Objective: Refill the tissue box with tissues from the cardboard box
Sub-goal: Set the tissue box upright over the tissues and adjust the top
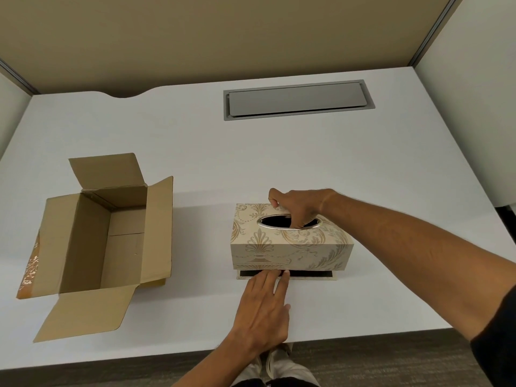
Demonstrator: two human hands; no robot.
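A beige tissue box (290, 247) with gold ornament and an oval silver-rimmed slot stands on the white desk, right of centre. My right hand (296, 206) grips its top, fingers hooked into the slot and thumb over the far edge. The box cover sits slightly raised over a flat base (312, 275) with a dark strip showing at the front. My left hand (265, 305) lies flat on the desk, fingertips pressing on that base. An open brown cardboard box (106, 233) stands at the left; no tissues show in the part of its inside that I can see.
The white desk (363, 169) has a grey cable hatch (298, 100) at the back. Beige partition walls close the back and sides. The desk's front edge runs just below my left hand, with carpet and my shoes beneath.
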